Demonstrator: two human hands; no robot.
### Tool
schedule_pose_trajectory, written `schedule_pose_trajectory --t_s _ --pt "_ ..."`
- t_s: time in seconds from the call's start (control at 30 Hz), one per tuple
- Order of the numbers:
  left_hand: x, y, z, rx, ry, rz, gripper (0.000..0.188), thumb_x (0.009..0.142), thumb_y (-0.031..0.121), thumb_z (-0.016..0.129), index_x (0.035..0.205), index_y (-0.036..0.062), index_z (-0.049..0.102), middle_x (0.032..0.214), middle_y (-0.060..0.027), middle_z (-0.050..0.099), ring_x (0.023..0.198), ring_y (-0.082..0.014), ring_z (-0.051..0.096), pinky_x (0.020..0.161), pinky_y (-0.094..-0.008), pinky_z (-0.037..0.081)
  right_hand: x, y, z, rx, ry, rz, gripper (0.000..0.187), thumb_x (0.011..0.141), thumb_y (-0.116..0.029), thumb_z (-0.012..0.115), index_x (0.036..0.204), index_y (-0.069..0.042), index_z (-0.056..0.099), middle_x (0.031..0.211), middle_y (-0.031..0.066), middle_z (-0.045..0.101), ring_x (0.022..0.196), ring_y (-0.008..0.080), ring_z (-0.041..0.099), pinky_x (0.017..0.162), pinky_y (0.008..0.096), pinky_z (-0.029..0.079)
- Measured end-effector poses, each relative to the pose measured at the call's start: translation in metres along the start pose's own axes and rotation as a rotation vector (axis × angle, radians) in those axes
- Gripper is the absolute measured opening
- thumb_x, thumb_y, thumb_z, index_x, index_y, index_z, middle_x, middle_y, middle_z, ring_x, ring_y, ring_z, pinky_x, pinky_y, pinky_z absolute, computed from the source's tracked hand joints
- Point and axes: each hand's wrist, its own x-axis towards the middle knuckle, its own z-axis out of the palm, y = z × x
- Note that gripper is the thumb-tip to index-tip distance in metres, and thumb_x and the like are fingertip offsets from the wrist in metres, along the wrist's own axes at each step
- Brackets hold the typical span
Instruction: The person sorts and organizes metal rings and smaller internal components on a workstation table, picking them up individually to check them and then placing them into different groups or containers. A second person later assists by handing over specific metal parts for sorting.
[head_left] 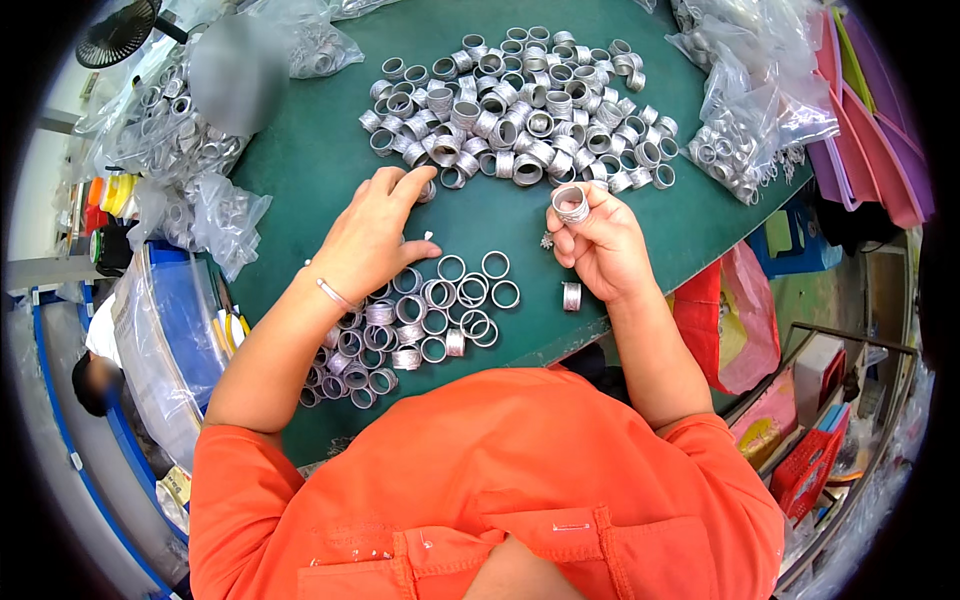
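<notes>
Near the worktop's (490, 222) front-right edge, right hand (608, 248) pinches a ring (573, 214) that slack grip could drop; left hand (366, 236) spread.

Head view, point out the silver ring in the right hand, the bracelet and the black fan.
Silver ring (573, 214): head view, on the front of its band.
Bracelet (335, 294): head view, on its thin band.
Black fan (117, 34): head view, on its grille.

I can read no words, numbers or signs anywhere in my view. Toward eight o'clock, a small yellow label (176, 485) carries dark marks like print, but they're too small and blurred for me to make out.
</notes>
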Motion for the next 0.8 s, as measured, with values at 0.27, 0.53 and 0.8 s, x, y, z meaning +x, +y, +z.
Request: schedule_pose_trajectory --t_s 0.27,0.53,0.8 --pt "-0.003 -0.013 -0.007 -0.006 -0.037 -0.029 0.082 0.061 -0.006 0.075 0.132 0.0135 0.04 0.119 -0.0131 0.047 0.107 -0.0326 0.051 0.089 -0.0367 0.045 -0.016 -0.008 -0.004 -0.848 0.05 -0.675 0.017 0.079 0.013 0.056 0.086 -0.001 0.06 0.092 0.007 0.06 0.078 0.0119 0.058 0.066 0.024 0.048" --pt "0.006 -0.026 0.005 -0.038 0.128 -0.011 0.052 0.073 0.0 0.07 0.119 0.008 0.048 0.107 -0.0134 0.053 0.091 -0.0295 0.057 0.078 -0.0359 0.048 -0.032 0.013 0.014 -0.422 0.028 -0.244 0.022 0.081 0.011 0.057 0.099 0.0 0.058 0.089 0.0077 0.061 0.08 0.0186 0.065 0.067 0.0262 0.054" --pt "0.005 -0.023 0.01 0.04 0.158 0.04 0.059 0.073 0.002 0.07 0.126 0.0106 0.047 0.107 -0.0132 0.052 0.097 -0.032 0.054 0.083 -0.0373 0.046 -0.034 -0.006 0.011 -0.063 0.046 0.145 0.017 0.088 -0.003 0.057 0.104 0.0 0.057 0.085 0.0103 0.064 0.069 0.0163 0.065 0.061 0.0245 0.054"
